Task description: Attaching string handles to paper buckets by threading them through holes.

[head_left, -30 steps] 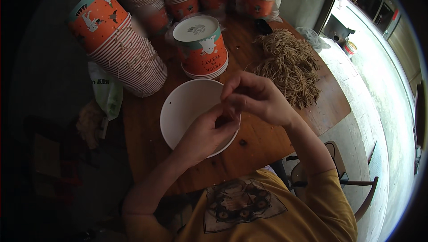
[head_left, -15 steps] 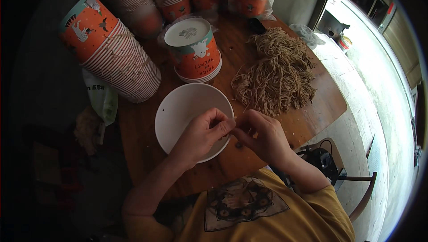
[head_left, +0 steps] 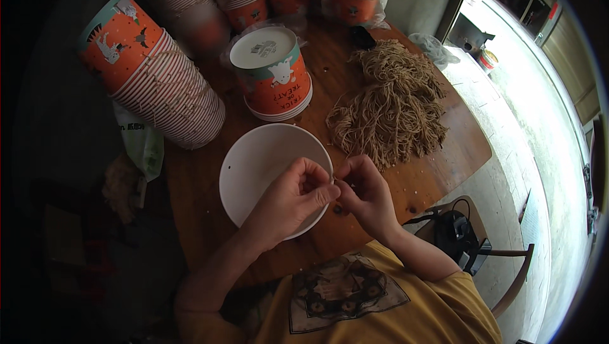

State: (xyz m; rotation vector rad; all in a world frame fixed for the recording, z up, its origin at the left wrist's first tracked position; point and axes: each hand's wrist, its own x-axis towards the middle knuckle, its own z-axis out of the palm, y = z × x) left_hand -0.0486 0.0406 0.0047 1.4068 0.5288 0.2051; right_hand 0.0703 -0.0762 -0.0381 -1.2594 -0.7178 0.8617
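A white-lined paper bucket (head_left: 250,154) stands mouth up in front of me, with a small dark hole in its left wall. My left hand (head_left: 295,195) reaches over its mouth, fingers curled and thumb pressed in a pinch by the right rim. Just outside that rim, my right hand (head_left: 366,192) pinches too, its fingertips meeting those of the left. Whatever lies between the fingertips is too small and hidden to make out. Beyond my right hand, a heap of tan twine cords (head_left: 393,103) lies on the wooden table (head_left: 444,160).
An upside-down orange and teal bucket (head_left: 276,81) stands behind the open one. A tall nested stack of buckets (head_left: 168,90) leans at the left. Several wrapped stacks (head_left: 244,1) line the back. A black bag (head_left: 453,236) rests on a chair at the right.
The fingertips have shifted slightly down along the right rim, and my right hand has drawn in to the left. Both hands keep pinching. The whole view has shifted a little.
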